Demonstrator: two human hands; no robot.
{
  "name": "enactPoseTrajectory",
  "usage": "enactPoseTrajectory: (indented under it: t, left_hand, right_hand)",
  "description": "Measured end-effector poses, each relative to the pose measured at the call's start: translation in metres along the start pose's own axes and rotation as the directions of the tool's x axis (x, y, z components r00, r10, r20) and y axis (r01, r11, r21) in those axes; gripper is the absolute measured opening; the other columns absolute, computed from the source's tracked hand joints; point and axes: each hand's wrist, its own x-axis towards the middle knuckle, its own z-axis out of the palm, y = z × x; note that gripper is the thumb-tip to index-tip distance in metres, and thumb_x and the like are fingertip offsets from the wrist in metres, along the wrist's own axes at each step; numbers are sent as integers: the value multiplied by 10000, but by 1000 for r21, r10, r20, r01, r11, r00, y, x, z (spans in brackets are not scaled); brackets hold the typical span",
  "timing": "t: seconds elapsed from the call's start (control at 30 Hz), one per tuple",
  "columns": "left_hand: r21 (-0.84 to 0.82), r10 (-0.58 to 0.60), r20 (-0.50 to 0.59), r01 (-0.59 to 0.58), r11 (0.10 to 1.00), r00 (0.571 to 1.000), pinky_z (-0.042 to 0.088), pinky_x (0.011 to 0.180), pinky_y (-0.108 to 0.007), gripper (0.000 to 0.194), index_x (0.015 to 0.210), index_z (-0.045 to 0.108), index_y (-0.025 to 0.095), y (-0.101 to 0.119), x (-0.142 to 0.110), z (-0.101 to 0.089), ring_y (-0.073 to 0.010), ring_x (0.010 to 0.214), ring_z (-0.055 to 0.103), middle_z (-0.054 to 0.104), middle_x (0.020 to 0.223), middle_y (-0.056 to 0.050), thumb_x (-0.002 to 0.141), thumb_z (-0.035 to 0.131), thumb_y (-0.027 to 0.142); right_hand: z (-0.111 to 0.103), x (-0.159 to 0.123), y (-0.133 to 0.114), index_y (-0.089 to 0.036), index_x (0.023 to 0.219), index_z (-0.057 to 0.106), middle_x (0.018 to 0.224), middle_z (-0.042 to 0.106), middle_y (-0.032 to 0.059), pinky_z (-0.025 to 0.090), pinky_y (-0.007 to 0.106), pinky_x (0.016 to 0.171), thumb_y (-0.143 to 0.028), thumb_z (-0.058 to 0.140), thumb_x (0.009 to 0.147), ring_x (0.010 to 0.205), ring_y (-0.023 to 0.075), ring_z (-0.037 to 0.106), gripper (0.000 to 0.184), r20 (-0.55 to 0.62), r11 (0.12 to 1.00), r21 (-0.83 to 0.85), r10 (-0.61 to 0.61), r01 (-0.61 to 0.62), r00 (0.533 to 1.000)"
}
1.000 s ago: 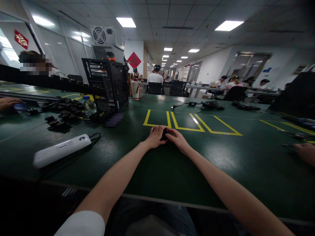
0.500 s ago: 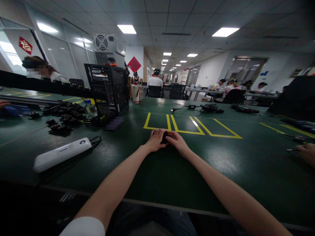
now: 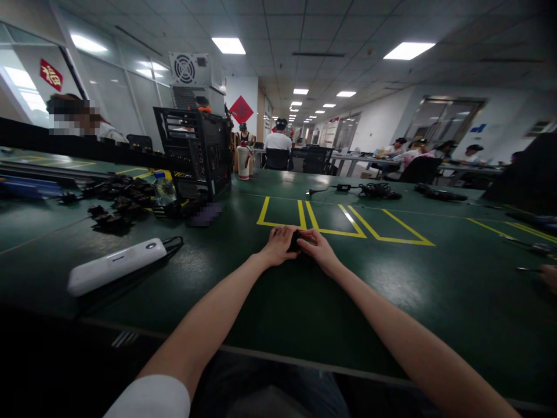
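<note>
A small black part (image 3: 295,241) is held between my two hands, low over the green table (image 3: 278,313); the fingers cover most of it, so its kind cannot be made out. My left hand (image 3: 279,246) is closed around its left side, back of the hand up. From the right, the thumb and fingertips of my right hand (image 3: 318,249) pinch the same part. Just beyond the hands, yellow tape outlines (image 3: 322,232) mark the tabletop.
To the left lie a white elongated device (image 3: 117,266) with a strap and a pile of black parts (image 3: 115,212). Behind them stand a clear bottle (image 3: 164,188), a black computer case (image 3: 198,154) and a paper cup (image 3: 243,162). Black cables (image 3: 378,190) lie beyond; another person's hand (image 3: 549,277) shows at right.
The view has shifted slightly, moving the scene a little right. Both hands still grip the black part in nearly the same pose. Another person's hand at the far left has left the view.
</note>
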Motion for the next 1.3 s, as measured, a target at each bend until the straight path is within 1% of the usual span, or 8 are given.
enactPoseTrajectory:
  t: [0.17, 0.37, 0.63, 0.8, 0.97, 1.03, 1.17, 1.3]
  left_hand:
    - [1, 7, -1, -7, 1000, 1000, 219, 911, -398, 587, 1147, 253, 205, -1, -1, -1, -240, 1082, 358, 391, 1150, -71, 656, 559, 298]
    - [-11, 7, 6, -7, 1000, 1000, 218, 908, -403, 594, 1146, 252, 215, 0, 0, -1, -242, 1085, 355, 393, 1147, -65, 645, 564, 279]
    - [-14, -3, 4, 3, 1000, 1000, 210, 918, -413, 562, 1138, 261, 206, 0, -1, -1, -249, 1088, 351, 387, 1144, -74, 667, 549, 314]
    - [-9, -1, 0, 1, 1000, 1000, 218, 909, -408, 576, 1133, 263, 200, -1, 0, 0, -247, 1080, 353, 397, 1129, -73, 652, 564, 300]
    - [-10, 11, -5, -11, 1000, 1000, 216, 911, -401, 566, 1127, 268, 207, -1, -1, -1, -240, 1082, 354, 401, 1131, -66, 651, 564, 286]
    - [-14, 7, -6, -8, 1000, 1000, 216, 911, -400, 572, 1129, 265, 209, -1, -1, -1, -239, 1081, 356, 402, 1131, -66, 649, 566, 283]
    - [-31, -9, 2, 9, 999, 1000, 210, 912, -410, 577, 1132, 260, 218, 0, 0, -2, -243, 1084, 355, 403, 1130, -65, 650, 567, 297]
    - [-50, -9, 8, 9, 999, 1000, 205, 915, -413, 573, 1135, 258, 223, 2, 0, -4, -243, 1098, 347, 404, 1127, -64, 653, 562, 286]
  right_hand:
    - [-1, 3, 3, -208, 966, 513, 1006, 553, 40, 431, 339, 780, -327, 600, 642, 858, 155, 544, 357, 24, 1000, -14, 28, -28, 999]
    - [-1, 0, -1, -219, 908, 500, 1055, 523, 26, 417, 338, 829, -239, 655, 577, 939, 163, 531, 366, 76, 997, 71, -39, 34, 996]
    - [1, 1, 5, -223, 865, 497, 951, 544, 12, 461, 292, 688, -332, 597, 648, 748, 117, 544, 263, 19, 999, 43, 8, -9, 1000]
    - [-2, 4, 7, -216, 960, 508, 988, 542, 35, 449, 331, 743, -331, 587, 660, 840, 153, 545, 330, 35, 999, 21, 46, -47, 998]
    - [-3, 1, 2, -214, 913, 508, 1032, 537, 26, 419, 335, 824, -249, 654, 586, 923, 159, 534, 360, 80, 997, 81, -25, 18, 996]
    - [-3, 0, 2, -218, 901, 501, 996, 551, 21, 423, 333, 816, -243, 660, 578, 911, 155, 538, 361, 76, 997, 76, -31, 25, 997]
    - [-2, 2, 6, -228, 883, 512, 906, 566, 17, 455, 322, 727, -326, 605, 637, 811, 143, 550, 281, 12, 1000, 7, 7, -7, 1000]
    - [-2, 4, 8, -230, 950, 511, 946, 558, 27, 456, 328, 731, -349, 602, 635, 834, 155, 546, 349, -4, 999, 4, 43, -43, 999]
